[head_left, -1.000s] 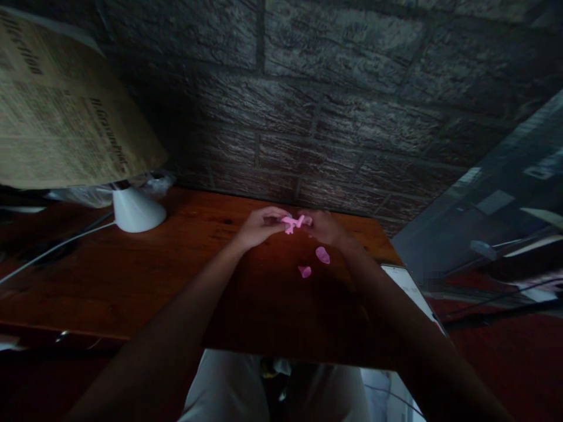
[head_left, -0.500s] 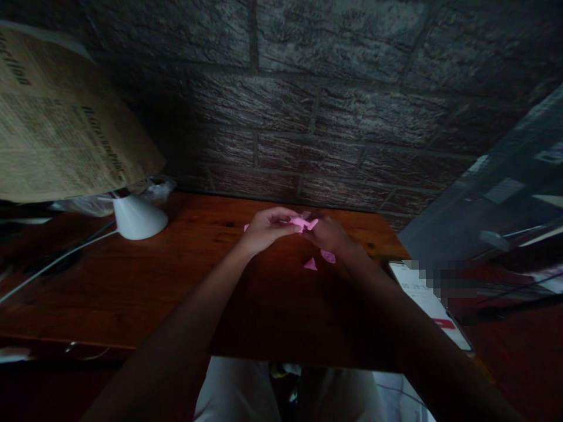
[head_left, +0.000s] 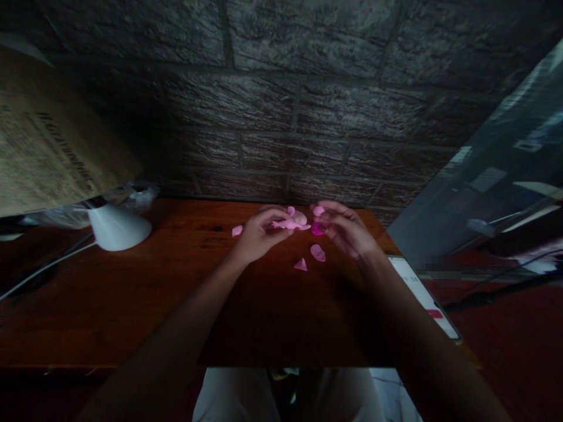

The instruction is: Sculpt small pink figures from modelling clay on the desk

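In the head view my left hand (head_left: 264, 231) pinches a thin, light pink piece with small branching ends (head_left: 288, 224); what it is made of I cannot tell. Rounded pink pieces (head_left: 299, 217) show just behind it, partly overlapped. To the right, my right hand (head_left: 349, 228) has its fingertips closed on a small pink piece (head_left: 319, 210). A brighter magenta piece (head_left: 317, 228) lies just under those fingers. Nearer to me on the wooden table are an oval pink piece (head_left: 317, 252) and a triangular one (head_left: 301, 264). Another pink piece (head_left: 237, 230) lies left of my left hand.
At the left stands a lamp with a white base (head_left: 118, 227) and a newsprint-patterned shade (head_left: 53, 135), its cable trailing left. A phone (head_left: 424, 296) lies along the table's right edge, beside my right forearm. A dark brick wall (head_left: 264, 105) rises behind the table.
My right hand has drawn away from the left and turned, now with a small pink piece at its fingertips. The magenta piece has come into sight. The view has shifted slightly.
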